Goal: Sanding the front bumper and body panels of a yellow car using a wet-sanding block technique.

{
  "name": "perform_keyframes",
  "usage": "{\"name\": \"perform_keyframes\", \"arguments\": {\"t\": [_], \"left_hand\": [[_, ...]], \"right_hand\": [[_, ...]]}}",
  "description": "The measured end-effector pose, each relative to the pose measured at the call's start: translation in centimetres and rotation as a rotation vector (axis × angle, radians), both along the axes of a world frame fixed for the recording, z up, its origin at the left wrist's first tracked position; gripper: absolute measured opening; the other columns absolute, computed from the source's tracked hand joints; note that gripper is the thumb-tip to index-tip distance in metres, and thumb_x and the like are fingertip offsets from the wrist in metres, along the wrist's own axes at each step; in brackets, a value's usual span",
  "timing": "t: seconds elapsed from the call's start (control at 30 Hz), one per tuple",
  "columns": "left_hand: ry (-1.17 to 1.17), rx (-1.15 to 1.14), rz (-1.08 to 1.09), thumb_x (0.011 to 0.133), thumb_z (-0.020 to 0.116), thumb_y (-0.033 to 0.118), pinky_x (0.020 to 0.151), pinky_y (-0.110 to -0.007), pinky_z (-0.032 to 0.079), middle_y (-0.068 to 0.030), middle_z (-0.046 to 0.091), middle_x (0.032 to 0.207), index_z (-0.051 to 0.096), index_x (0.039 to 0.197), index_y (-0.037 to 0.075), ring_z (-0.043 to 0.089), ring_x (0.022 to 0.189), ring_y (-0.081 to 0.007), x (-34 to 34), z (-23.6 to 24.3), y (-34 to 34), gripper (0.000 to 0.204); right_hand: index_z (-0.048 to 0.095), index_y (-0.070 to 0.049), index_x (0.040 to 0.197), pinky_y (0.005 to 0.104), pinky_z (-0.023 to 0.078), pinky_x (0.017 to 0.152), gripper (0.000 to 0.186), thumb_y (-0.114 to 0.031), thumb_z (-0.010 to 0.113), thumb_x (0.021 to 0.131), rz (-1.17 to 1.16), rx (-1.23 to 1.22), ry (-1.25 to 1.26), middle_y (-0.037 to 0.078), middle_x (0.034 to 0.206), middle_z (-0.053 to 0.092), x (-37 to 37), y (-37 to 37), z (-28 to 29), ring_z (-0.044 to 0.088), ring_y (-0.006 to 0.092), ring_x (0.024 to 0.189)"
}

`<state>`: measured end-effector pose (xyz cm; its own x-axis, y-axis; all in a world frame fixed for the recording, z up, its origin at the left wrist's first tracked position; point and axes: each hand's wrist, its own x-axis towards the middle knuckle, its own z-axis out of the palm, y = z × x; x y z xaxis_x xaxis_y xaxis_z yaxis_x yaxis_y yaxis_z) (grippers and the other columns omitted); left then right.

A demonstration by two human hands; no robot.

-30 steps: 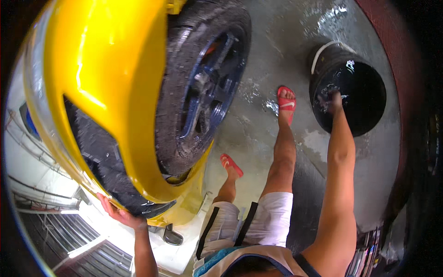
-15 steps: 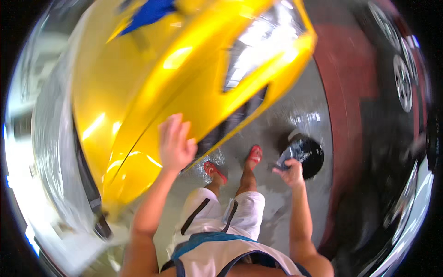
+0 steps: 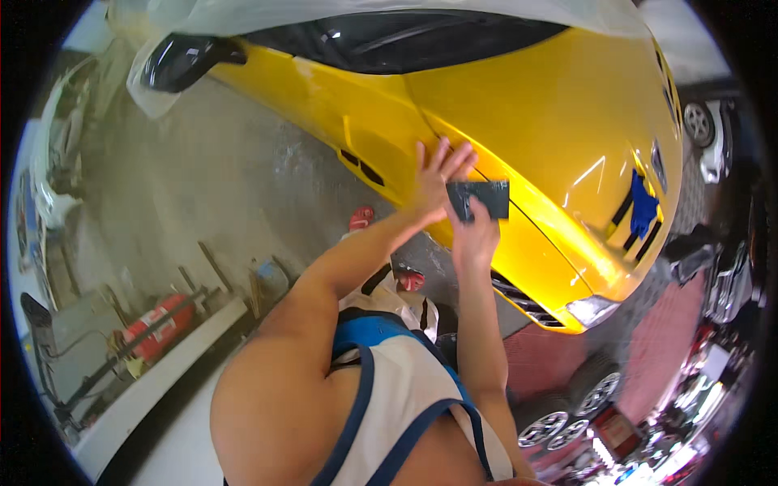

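Note:
A yellow car [image 3: 567, 113] fills the upper middle, its hood and front fender in front of me. My left hand [image 3: 438, 180] lies with spread fingers on the fender, close to the seam along the hood, and holds nothing. Just to its right, my right hand [image 3: 476, 239] grips a dark grey rectangular sheet of sandpaper [image 3: 493, 191], thumb on top. The sheet looks wet and is at the car's surface beside that seam; whether it presses flat cannot be told. The fingers under it are hidden.
Clear plastic film [image 3: 502, 18] covers the windshield side, and a black mirror [image 3: 182, 63] juts out at left. A blue cloth-like piece [image 3: 643, 209] lies on the hood. Wheels [image 3: 594, 385] rest at lower right. A red cylinder [image 3: 160, 326] and metal frame stand at lower left.
My right hand has moved from above the black bucket to the fender, still gripping the sandpaper. My left hand now rests on the fender, and the view has swung toward the windshield.

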<state>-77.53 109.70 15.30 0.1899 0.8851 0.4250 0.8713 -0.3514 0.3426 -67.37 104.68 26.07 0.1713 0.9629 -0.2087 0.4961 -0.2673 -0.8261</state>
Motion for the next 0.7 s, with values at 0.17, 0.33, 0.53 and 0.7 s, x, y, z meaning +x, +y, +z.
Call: {"name": "perform_keyframes", "arguments": {"t": [0.17,0.33,0.53,0.7], "left_hand": [[-0.354,0.159,0.565,0.095,0.052,0.036,0.118,-0.065,0.014,-0.0254,0.028,0.16,0.031,0.154,-0.001,0.029,0.146,-0.0475,-9.0,1.3,7.8,0.072],[-0.568,0.254,1.14,0.098,0.048,0.035,0.121,-0.059,0.017,-0.028,0.024,0.161,0.028,0.154,-0.004,0.026,0.146,-0.0488,-17.2,2.2,14.5,0.071],[-0.726,0.286,0.794,0.102,0.046,0.029,0.119,-0.06,0.021,-0.0264,0.025,0.161,0.031,0.152,-0.004,0.025,0.148,-0.0472,-9.8,2.1,9.4,0.062],[-0.661,0.368,0.994,0.103,0.041,0.026,0.117,-0.06,0.023,-0.028,0.025,0.16,0.035,0.148,-0.008,0.029,0.145,-0.0494,-21.1,4.2,14.0,0.056]], "right_hand": [[0.06,0.012,0.116,0.0332,0.054,0.088,0.029,-0.013,0.058,0.101,-0.067,-0.093,0.647,0.019,0.118,0.061,-14.2,9.6,3.3,0.062,0.0239,0.107],[0.059,0.012,0.117,0.0322,0.056,0.088,0.033,-0.017,0.056,0.103,0.519,0.2,0.264,0.015,0.119,0.06,-20.5,11.3,5.3,0.061,0.0225,0.109],[0.057,0.006,0.126,0.044,0.06,0.083,0.039,-0.027,0.05,0.106,0.169,-0.034,0.855,0.012,0.118,0.063,-18.3,12.1,3.3,0.059,0.02,0.11],[0.059,0.001,0.123,0.0411,0.06,0.079,0.037,-0.031,0.052,0.105,0.054,0.143,0.588,0.007,0.113,0.065,-14.6,9.7,3.9,0.063,0.0198,0.104]]}}
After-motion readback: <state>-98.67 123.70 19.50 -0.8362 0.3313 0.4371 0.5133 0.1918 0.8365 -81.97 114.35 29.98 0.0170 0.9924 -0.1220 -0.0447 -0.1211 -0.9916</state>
